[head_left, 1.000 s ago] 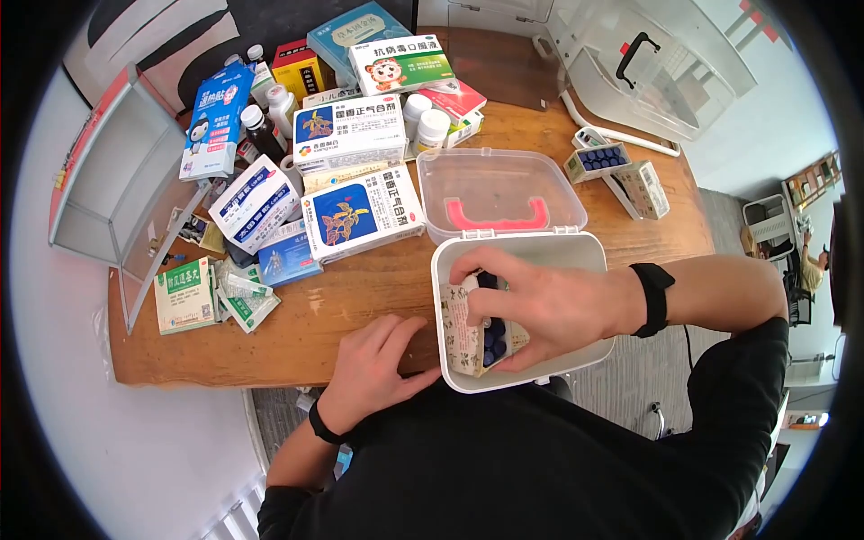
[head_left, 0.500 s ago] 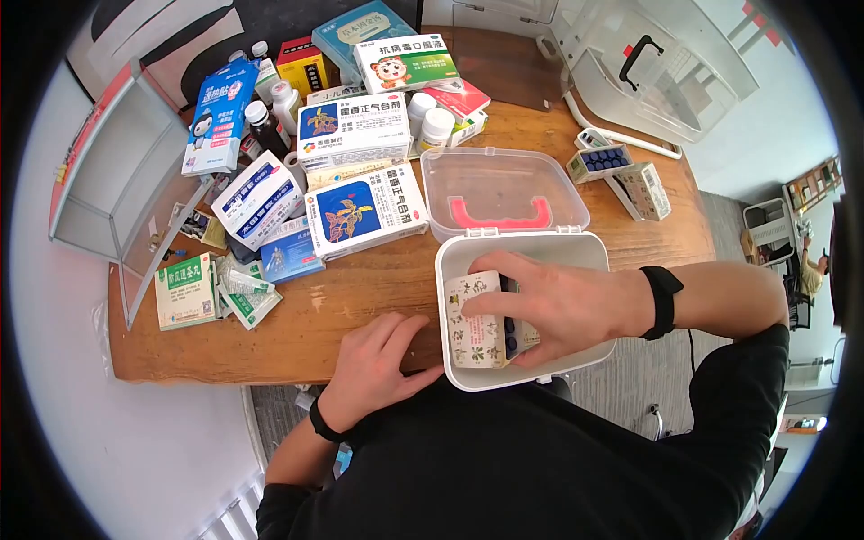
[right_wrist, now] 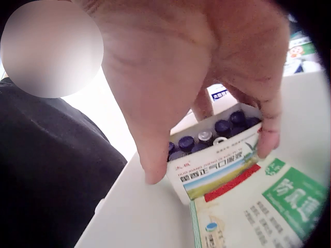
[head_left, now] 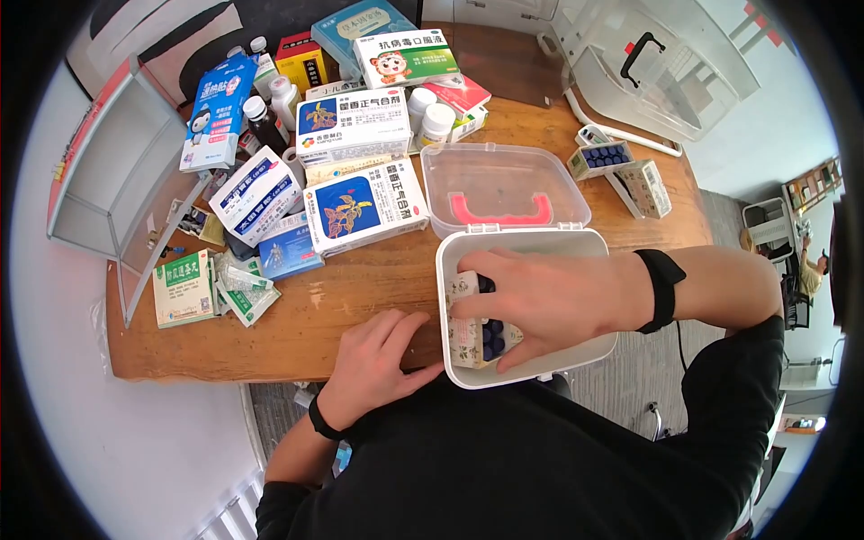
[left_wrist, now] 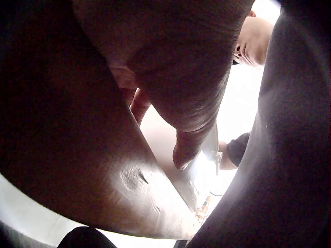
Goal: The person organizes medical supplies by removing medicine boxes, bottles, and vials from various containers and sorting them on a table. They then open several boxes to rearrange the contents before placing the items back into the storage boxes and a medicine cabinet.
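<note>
The open cardboard carton of blue-capped vials (head_left: pixel 484 335) lies low in the white plastic storage box (head_left: pixel 576 353) at the lower centre of the head view, beside a floral-printed pack already in there; half a second ago it was tilted with its printed side up, and now it sits flatter with the caps showing, so it looks nearly seated rather than in transit. The right hand (head_left: pixel 549 301) covers it from above, its fingers (right_wrist: pixel 269 137) curled round the carton's ends in the right wrist view, thumb on the near side, clamped on it and not yet letting go. A green and white leaflet-like pack (right_wrist: pixel 264 206) lies just beside the carton at the lower right of that view. The left hand (head_left: pixel 373 364) rests flat on the wooden table (head_left: pixel 360 288) just left of the box, fingers straight and slightly apart, touching the box's near corner, as it did before. The box's clear hinged lid with a pink handle (head_left: pixel 499 193) lies open behind. Further out, toward the upper left, many medicine boxes (head_left: pixel 364 202) and small bottles are piled on the table, and a second vial carton (head_left: pixel 598 160) sits at the upper right.
</note>
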A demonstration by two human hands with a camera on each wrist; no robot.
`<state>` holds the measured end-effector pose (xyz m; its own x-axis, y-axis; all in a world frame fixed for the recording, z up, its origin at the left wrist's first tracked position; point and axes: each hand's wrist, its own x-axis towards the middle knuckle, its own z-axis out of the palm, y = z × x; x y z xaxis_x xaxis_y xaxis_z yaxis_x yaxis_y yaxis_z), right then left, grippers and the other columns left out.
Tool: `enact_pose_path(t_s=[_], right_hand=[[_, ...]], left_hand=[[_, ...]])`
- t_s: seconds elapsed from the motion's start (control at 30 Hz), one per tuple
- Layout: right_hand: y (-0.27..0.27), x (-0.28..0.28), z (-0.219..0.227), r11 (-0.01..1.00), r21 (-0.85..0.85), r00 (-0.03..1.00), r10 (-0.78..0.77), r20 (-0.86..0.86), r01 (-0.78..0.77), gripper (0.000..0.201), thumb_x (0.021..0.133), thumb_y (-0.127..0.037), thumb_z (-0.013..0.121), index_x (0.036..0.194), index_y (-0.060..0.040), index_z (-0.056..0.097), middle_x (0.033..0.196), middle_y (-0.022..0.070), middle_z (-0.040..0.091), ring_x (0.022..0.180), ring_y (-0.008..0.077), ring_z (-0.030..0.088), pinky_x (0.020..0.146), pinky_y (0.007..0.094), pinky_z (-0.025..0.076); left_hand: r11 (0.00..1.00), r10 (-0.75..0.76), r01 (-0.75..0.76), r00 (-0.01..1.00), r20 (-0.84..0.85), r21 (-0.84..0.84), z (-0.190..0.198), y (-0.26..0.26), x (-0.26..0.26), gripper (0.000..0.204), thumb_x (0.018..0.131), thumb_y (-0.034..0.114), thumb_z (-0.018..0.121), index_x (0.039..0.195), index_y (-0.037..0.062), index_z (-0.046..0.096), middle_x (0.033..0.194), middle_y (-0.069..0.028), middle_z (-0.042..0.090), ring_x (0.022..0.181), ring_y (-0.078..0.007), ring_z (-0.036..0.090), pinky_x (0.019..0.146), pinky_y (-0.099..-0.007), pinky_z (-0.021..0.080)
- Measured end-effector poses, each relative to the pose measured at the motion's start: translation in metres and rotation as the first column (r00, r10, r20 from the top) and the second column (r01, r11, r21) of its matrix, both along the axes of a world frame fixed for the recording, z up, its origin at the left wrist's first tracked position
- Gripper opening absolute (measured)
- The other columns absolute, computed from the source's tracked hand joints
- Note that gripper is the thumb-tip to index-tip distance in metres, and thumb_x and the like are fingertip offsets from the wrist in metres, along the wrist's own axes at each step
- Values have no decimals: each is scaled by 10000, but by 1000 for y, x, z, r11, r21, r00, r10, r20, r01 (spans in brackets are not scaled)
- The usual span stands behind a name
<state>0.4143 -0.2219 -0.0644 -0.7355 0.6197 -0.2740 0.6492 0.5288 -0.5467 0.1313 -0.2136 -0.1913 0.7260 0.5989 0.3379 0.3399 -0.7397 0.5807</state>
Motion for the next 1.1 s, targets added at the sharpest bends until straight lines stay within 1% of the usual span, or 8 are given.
enact_pose_path(t_s=[0.17, 0.27, 0.37, 0.47, 0.8, 0.87, 0.93, 1.1], right_hand=[[9, -11, 7, 993, 85, 991, 72, 108, -82, 703, 848, -352, 894, 1282, 106, 583, 1280, 283, 634, 1207, 406, 640, 1011, 475, 546], [5, -7, 2, 993, 81, 991, -81, -105, 90, 686, 867, -341, 885, 1267, 117, 568, 1242, 271, 652, 1165, 421, 658, 982, 476, 557], [6, -5, 11, 985, -99, 990, -138, 39, 142, 836, 881, -360, 889, 1425, 110, 462, 1336, 271, 592, 1266, 448, 617, 1060, 469, 530], [7, -12, 5, 980, -128, 985, -139, 103, 152, 821, 886, -367, 884, 1398, 123, 469, 1280, 277, 619, 1225, 459, 640, 1039, 465, 538], [-1, -10, 19, 975, -55, 971, -210, 118, 217, 901, 867, -397, 898, 1424, 153, 452, 1318, 319, 605, 1253, 464, 634, 1040, 478, 543], [-10, 9, 31, 953, -105, 954, -272, 123, 285, 1035, 833, -475, 916, 1492, 144, 413, 1409, 345, 569, 1307, 467, 616, 1077, 465, 540], [-24, 31, 27, 967, -36, 963, -246, 108, 251, 1130, 797, -536, 925, 1526, 138, 384, 1458, 358, 532, 1358, 477, 579, 1115, 471, 517], [-50, 52, 2, 974, 39, 953, -225, 201, 221, 1316, 743, -698, 895, 1575, 157, 339, 1545, 392, 429, 1459, 513, 460, 1211, 517, 414]], left_hand=[[1000, -3, 3, 1000, 13, 12, 0, 1, 0, 612, 749, 339, 956, 1213, 38, 696, 1015, -125, 679, 891, -324, 719, 735, -418, 590], [1000, 3, -3, 1000, -10, -16, 0, 0, -1, 617, 747, 336, 958, 1219, 38, 696, 1019, -125, 681, 897, -325, 721, 740, -417, 591], [1000, 2, -2, 1000, 0, -5, 0, 0, 0, 610, 742, 323, 957, 1215, 38, 697, 1021, -125, 682, 902, -328, 722, 743, -417, 591], [1000, -10, 10, 1000, -7, -11, 2, 1, 2, 603, 737, 306, 954, 1212, 37, 698, 1021, -127, 686, 900, -328, 721, 741, -420, 591], [999, -28, 28, 1000, 8, -43, 1, 0, -1, 688, 712, 355, 985, 1239, 28, 690, 1076, -136, 692, 940, -339, 718, 776, -418, 592], [994, 46, -68, 973, 226, 90, 17, -5, -2, 789, 701, 458, 1003, 1270, 22, 674, 1199, -142, 683, 1057, -361, 713, 851, -447, 584], [986, 3, -40, 974, 225, 162, 40, -5, 2, 832, 701, 511, 994, 1287, 20, 666, 1253, -143, 671, 1127, -375, 696, 900, -473, 569], [965, -187, 190, 982, -34, 180, 83, 2, 34, 1033, 707, 622, 933, 1463, -2, 606, 1496, -218, 602, 1436, -433, 548, 1217, -604, 382]])
